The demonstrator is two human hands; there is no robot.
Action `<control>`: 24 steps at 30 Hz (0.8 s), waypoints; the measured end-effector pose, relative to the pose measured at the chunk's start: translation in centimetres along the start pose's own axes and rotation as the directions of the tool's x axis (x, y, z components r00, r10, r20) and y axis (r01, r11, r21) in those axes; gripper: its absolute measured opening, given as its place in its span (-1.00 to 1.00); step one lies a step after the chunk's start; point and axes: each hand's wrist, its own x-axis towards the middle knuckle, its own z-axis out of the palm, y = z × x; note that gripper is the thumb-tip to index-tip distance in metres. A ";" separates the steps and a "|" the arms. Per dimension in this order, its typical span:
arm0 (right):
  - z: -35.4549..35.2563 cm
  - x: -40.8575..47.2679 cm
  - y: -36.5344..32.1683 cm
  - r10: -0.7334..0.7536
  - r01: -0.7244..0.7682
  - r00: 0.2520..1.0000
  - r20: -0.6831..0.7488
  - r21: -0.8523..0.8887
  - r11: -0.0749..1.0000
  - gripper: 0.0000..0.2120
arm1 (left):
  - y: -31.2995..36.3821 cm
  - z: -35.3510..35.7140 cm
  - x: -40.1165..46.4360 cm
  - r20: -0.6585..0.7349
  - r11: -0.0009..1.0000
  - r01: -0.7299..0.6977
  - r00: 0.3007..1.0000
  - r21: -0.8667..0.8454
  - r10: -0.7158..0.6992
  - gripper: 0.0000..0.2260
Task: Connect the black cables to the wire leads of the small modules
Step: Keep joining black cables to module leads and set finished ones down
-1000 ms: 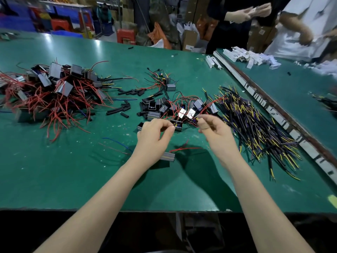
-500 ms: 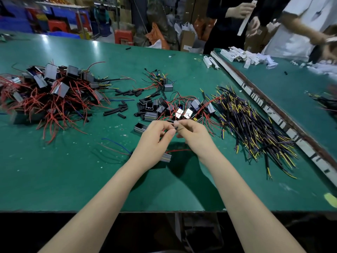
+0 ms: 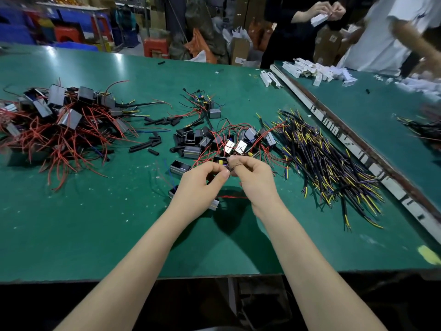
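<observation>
- Black cable end (tiny, hard to see) sat pinched in the right hand (image 3: 255, 180), pointing left.
- Left hand (image 3: 202, 185) pinched the wire lead, tip-to-tip, touching.

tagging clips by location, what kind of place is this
Most likely a small electronics assembly workshop. A green worktable holds a pile of small modules with red leads and a heap of black cables; stacked cardboard boxes stand behind, and other workers handle white parts.
</observation>
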 end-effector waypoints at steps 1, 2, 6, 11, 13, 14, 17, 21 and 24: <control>-0.2 0.0 0.0 0.000 0.001 1.000 0.018 -0.031 1.000 -0.90 | -0.1 0.1 -0.1 0.004 1.000 -0.001 1.000 0.000 0.001 -0.89; -0.6 0.0 -0.1 0.008 -0.005 0.999 0.048 -0.066 0.998 -0.91 | -0.1 0.2 -0.2 0.004 1.000 -0.001 1.000 0.002 0.001 -0.89; -3.1 0.7 -0.6 0.026 -0.014 0.998 0.056 -0.207 0.978 -0.94 | -0.5 0.7 -0.2 -0.037 1.000 -0.013 0.999 0.014 0.013 -0.88; -9.8 1.1 -1.0 -0.141 -0.062 0.931 -0.337 -0.526 0.848 -0.85 | -1.1 2.0 0.2 -0.102 0.992 -0.068 0.992 0.108 0.080 -0.93; -13.0 0.5 -1.0 -0.164 -0.213 0.855 -0.492 -0.622 0.754 -0.81 | -1.2 2.4 0.2 -0.126 0.986 -0.082 0.987 0.146 0.101 -0.93; -14.4 0.1 -0.9 -0.131 -0.313 0.827 -0.547 -0.642 0.700 -0.79 | -1.3 2.5 0.2 -0.133 0.983 -0.084 0.985 0.162 0.106 -0.93; -16.7 -1.1 -0.3 0.146 -0.571 0.800 -0.582 -0.664 0.482 -0.65 | -1.5 2.6 0.1 -0.141 0.975 -0.092 0.982 0.201 0.122 -0.94; -15.9 -1.1 0.1 0.266 -0.630 0.776 -0.571 -0.691 0.353 -0.54 | -1.6 2.4 -0.1 -0.120 0.975 -0.129 0.981 0.180 0.152 -0.95; -15.5 -0.7 0.3 0.265 -0.674 0.734 -0.625 -0.628 0.389 -0.49 | -1.8 2.1 -0.3 -0.112 0.967 -0.168 0.975 0.189 0.191 -0.90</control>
